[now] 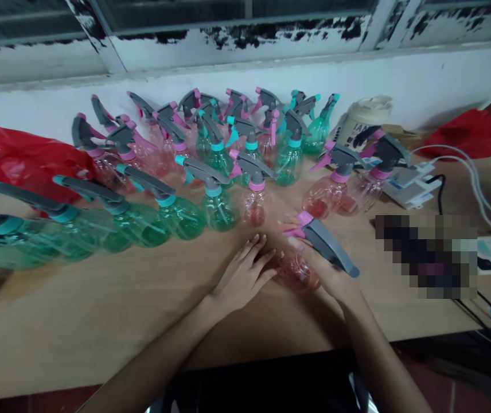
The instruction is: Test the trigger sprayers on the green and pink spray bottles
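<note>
A pink spray bottle with a grey and pink trigger head stands on the wooden table in front of me. My right hand is wrapped round the bottle just under the head. My left hand lies flat on the table with fingers stretched out, the fingertips touching the bottle's left side. Behind them stand several more spray bottles, green ones at the left and pink ones in the middle and right.
A red plastic bag lies at the far left and another red bag at the far right. A white tub, a power strip and white cables sit at the right, next to a blurred patch.
</note>
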